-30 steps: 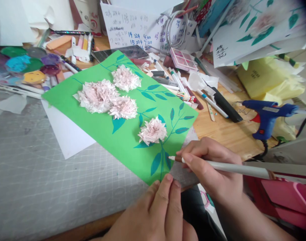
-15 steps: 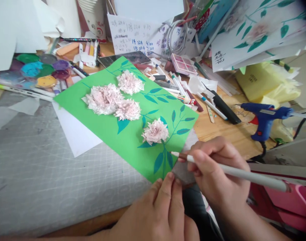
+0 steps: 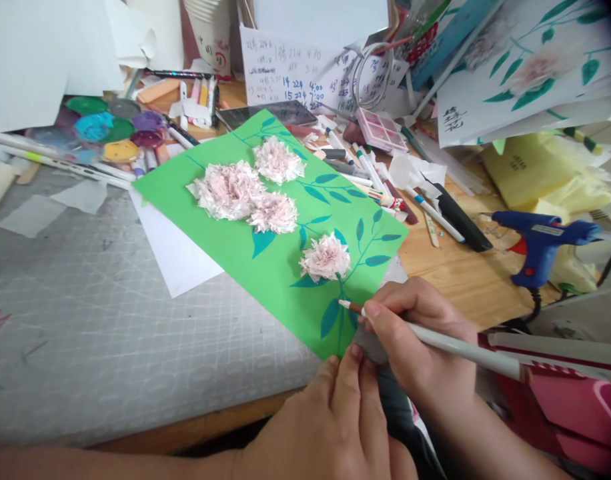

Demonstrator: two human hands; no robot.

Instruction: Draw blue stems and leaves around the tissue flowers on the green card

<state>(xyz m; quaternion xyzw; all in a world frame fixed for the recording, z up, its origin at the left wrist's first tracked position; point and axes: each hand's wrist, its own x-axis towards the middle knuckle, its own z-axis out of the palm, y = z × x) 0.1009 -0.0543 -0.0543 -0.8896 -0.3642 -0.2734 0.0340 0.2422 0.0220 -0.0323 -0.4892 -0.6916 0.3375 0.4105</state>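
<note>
A green sheet of paper (image 3: 280, 280) lies at an angle on the grey cutting mat. Several pale pink ruffled paper flowers (image 3: 325, 258) sit on it, among painted teal leaves (image 3: 329, 320) and stems. My right hand (image 3: 420, 340) grips a white felt-tip pen (image 3: 460, 347) with a brown collar. Its pale tip is at the stem below the lowest flower; whether it touches the paper I cannot tell. My left hand (image 3: 330, 420) rests with fingers stretched out at the sheet's near corner.
A blue glue gun (image 3: 535, 243) lies at the right on the wooden table. Scattered pens, paper scraps and a pink palette box (image 3: 382, 131) fill the back. Paint pots (image 3: 120, 152) stand at the left. A flower picture (image 3: 530, 73) leans at the upper right.
The view has shifted, so the table things appear further right. My right hand has brought the pen tip leftward, from the right leaf's edge to the stem. My left hand stays at the corner.
</note>
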